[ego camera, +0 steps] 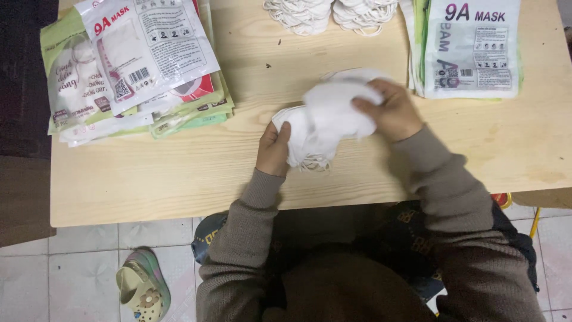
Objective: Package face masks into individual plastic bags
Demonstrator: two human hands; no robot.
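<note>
A: What do your hands hold now?

B: Your left hand (273, 149) grips the near left end of a small stack of white face masks (328, 119), fingers closed around its edge. Your right hand (388, 110) pinches the top mask from the right side, fingers closed on the white fabric.

A: Where is the stack?

B: It is at the middle of the light wooden table (179, 173), just above the surface, between your two hands.

A: Which step do you judge this to be?

B: It seems you are gathering or separating masks from the stack. The next move, I think, needs a firm hold with the left hand while the right hand takes only one layer, because the ear loops hang under the stack and can tangle.

A: How do the masks look?

B: White, soft, a little blurred. Printed mask bags (143, 53) lie far left, more bags (471, 48) far right, and white mask bundles (328, 15) at the far edge.
</note>
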